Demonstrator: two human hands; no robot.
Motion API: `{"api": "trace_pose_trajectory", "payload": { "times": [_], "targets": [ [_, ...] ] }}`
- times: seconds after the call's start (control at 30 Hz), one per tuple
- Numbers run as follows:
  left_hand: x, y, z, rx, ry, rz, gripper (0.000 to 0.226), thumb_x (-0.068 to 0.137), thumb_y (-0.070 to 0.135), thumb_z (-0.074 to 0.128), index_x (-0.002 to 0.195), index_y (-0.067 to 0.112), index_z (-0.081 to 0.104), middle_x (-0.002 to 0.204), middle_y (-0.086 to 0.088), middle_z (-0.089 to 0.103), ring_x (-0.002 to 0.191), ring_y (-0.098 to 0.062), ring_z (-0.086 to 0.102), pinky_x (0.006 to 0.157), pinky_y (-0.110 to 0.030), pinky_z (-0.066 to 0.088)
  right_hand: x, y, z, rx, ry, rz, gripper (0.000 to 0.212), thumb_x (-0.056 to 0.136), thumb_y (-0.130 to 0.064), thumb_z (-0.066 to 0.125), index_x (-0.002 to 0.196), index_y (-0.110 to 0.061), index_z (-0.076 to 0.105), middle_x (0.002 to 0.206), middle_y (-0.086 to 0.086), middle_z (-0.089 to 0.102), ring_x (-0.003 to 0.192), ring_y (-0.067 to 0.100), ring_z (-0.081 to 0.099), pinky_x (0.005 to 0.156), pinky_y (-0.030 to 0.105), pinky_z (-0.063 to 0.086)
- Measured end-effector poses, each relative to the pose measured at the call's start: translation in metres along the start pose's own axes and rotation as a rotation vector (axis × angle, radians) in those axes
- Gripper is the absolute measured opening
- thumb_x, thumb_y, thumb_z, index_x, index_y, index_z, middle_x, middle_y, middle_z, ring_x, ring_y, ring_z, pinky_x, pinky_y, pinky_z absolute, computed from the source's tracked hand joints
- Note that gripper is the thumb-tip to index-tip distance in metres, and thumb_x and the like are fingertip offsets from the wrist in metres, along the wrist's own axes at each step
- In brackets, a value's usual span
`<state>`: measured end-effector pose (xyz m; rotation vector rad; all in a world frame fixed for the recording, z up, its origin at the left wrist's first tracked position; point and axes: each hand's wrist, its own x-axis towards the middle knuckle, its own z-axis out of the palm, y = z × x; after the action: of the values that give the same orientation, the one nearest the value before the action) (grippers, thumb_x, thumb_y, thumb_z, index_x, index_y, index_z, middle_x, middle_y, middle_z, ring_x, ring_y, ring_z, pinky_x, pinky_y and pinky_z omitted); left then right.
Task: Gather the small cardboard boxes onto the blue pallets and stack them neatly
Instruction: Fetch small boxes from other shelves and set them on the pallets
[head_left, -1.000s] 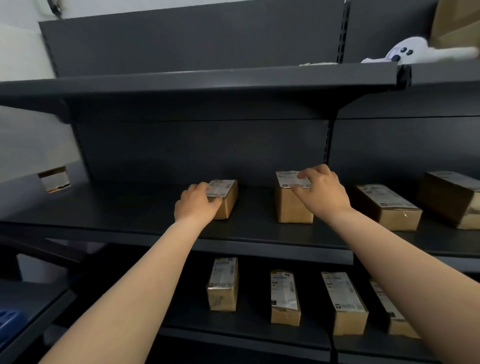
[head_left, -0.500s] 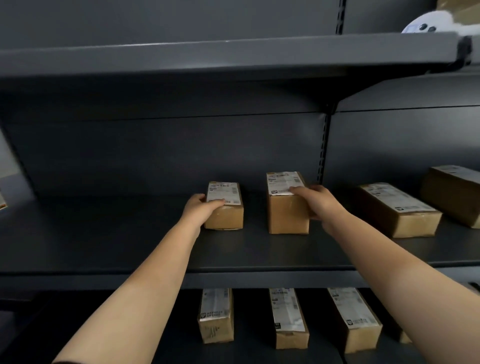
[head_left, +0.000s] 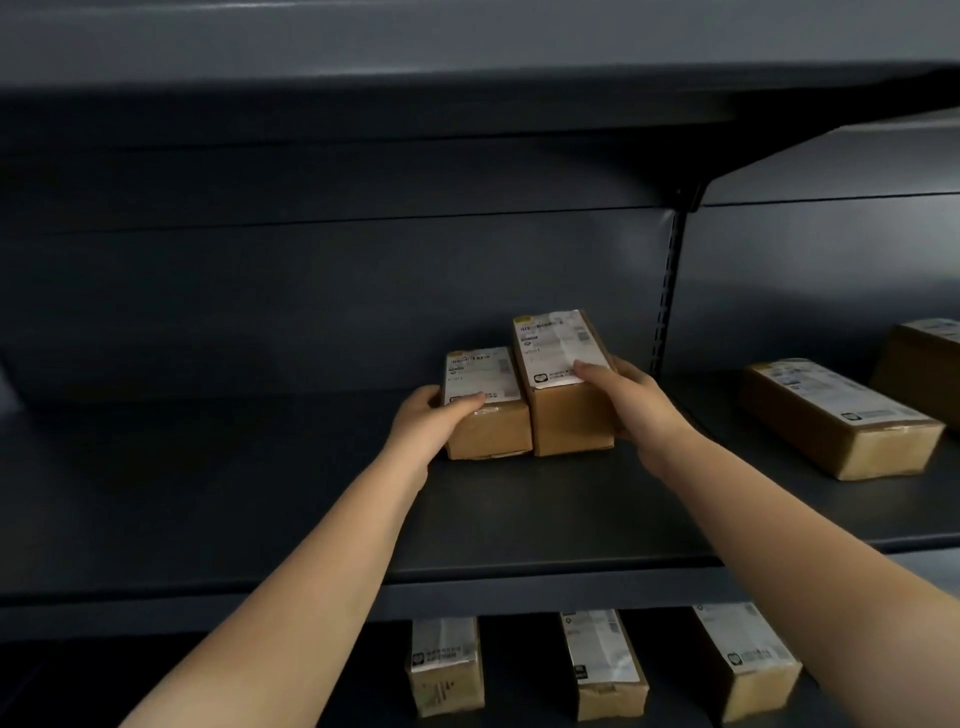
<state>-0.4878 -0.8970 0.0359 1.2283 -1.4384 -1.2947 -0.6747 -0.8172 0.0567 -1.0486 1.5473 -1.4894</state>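
Observation:
Two small cardboard boxes with white labels stand side by side, touching, on the dark middle shelf (head_left: 260, 499). My left hand (head_left: 428, 421) grips the left side of the lower box (head_left: 491, 426), thumb on its label. On the taller box (head_left: 569, 410), my right hand (head_left: 631, 400) holds the right side, with the thumb on the label's near edge. No blue pallet is in view.
Two more labelled boxes lie on the same shelf at right: a long box (head_left: 836, 415) and a box at the frame edge (head_left: 924, 358). Three boxes, the left (head_left: 447, 665), the middle (head_left: 605, 670) and the right (head_left: 743, 665), sit on the lower shelf. An upper shelf (head_left: 467, 47) overhangs closely.
Both hands have pushed the two boxes together; the gap between them has closed. My view has moved closer to the shelf and tilted up.

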Motion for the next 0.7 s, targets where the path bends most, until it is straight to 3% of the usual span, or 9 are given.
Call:
{"api": "trace_pose_trajectory", "payload": {
  "times": [0.07, 0.13, 0.23, 0.37, 0.43, 0.6, 0.7],
  "targets": [
    [-0.002, 0.002, -0.003, -0.025, 0.029, 0.039, 0.043, 0.078, 0.032, 0.073, 0.117, 0.023, 0.054, 0.096, 0.008, 0.059, 0.090, -0.009, 0.057, 0.082, -0.028, 0.050, -0.002, -0.003, 0.002, 0.039, -0.035, -0.027, 0.015, 0.086, -0.035, 0.063, 0.097, -0.040, 0.054, 0.110, -0.009, 0.060, 0.107, 0.016, 0.053, 0.103, 0.044, 0.041],
    [-0.007, 0.004, -0.007, -0.041, 0.058, 0.068, 0.051, 0.077, 0.032, 0.074, 0.123, 0.022, 0.053, 0.102, 0.007, 0.059, 0.095, -0.011, 0.058, 0.088, -0.031, 0.050, -0.002, -0.006, 0.002, 0.083, -0.058, -0.063, 0.016, 0.084, -0.034, 0.065, 0.087, -0.046, 0.054, 0.103, -0.014, 0.061, 0.107, 0.014, 0.054, 0.104, 0.046, 0.041],
    [-0.017, 0.007, -0.013, -0.092, 0.084, 0.108, 0.063, 0.074, 0.032, 0.076, 0.131, 0.026, 0.049, 0.118, 0.005, 0.059, 0.105, -0.014, 0.059, 0.094, -0.038, 0.051, -0.006, -0.007, 0.001, 0.154, -0.097, -0.100, 0.020, 0.081, -0.036, 0.067, 0.093, -0.049, 0.059, 0.111, -0.013, 0.064, 0.113, 0.015, 0.054, 0.104, 0.047, 0.040],
    [-0.043, 0.012, -0.019, -0.164, 0.136, 0.133, 0.070, 0.072, 0.029, 0.077, 0.134, 0.029, 0.046, 0.122, 0.005, 0.055, 0.103, -0.014, 0.059, 0.085, -0.038, 0.055, -0.016, -0.004, 0.002, 0.232, -0.149, -0.113, 0.023, 0.080, -0.033, 0.068, 0.091, -0.053, 0.062, 0.112, -0.014, 0.065, 0.114, 0.014, 0.055, 0.103, 0.049, 0.041],
    [-0.060, 0.010, -0.023, -0.148, 0.198, 0.159, 0.071, 0.069, 0.031, 0.079, 0.132, 0.032, 0.048, 0.127, 0.005, 0.055, 0.109, -0.016, 0.058, 0.089, -0.041, 0.054, -0.024, -0.004, 0.003, 0.261, -0.198, -0.116, 0.027, 0.081, -0.032, 0.067, 0.098, -0.052, 0.062, 0.114, -0.015, 0.064, 0.114, 0.013, 0.054, 0.103, 0.049, 0.041],
    [-0.121, 0.007, -0.030, -0.155, 0.387, 0.248, 0.067, 0.065, 0.032, 0.081, 0.126, 0.036, 0.053, 0.121, 0.012, 0.060, 0.111, -0.012, 0.059, 0.095, -0.040, 0.050, -0.044, -0.004, 0.010, 0.311, -0.372, -0.128, 0.031, 0.082, -0.030, 0.065, 0.106, -0.049, 0.059, 0.109, -0.019, 0.066, 0.109, 0.007, 0.055, 0.103, 0.045, 0.042],
    [-0.164, 0.003, -0.033, -0.144, 0.497, 0.270, 0.066, 0.061, 0.034, 0.079, 0.122, 0.035, 0.054, 0.120, 0.012, 0.062, 0.108, -0.010, 0.061, 0.095, -0.041, 0.051, -0.063, -0.001, 0.018, 0.317, -0.494, -0.158, 0.042, 0.079, -0.033, 0.066, 0.117, -0.050, 0.056, 0.120, -0.018, 0.062, 0.116, 0.006, 0.052, 0.106, 0.043, 0.039]
  ]
}}
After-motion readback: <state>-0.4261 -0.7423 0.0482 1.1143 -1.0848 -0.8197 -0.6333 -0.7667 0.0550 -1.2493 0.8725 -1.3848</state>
